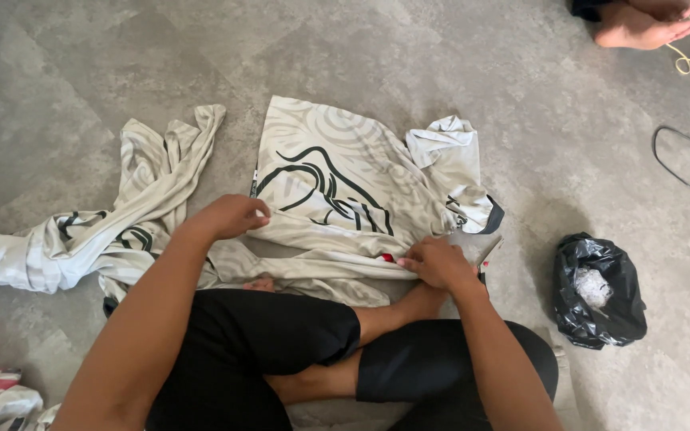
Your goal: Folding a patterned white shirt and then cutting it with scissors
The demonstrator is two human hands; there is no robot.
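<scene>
Your left hand (231,215) pinches the left edge of the cream jersey with black swirl print (337,191), spread flat on the grey floor (81,64) before your crossed legs. Your right hand (438,262) presses closed on its lower hem. Left of the jersey lies a crumpled matching garment (97,231). Right of it sits a black plastic bag (598,291); beyond, a black cable (684,160).

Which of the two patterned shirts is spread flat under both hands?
The centre shirt, held by the left hand and right hand; the other shirt lies crumpled at left.
</scene>
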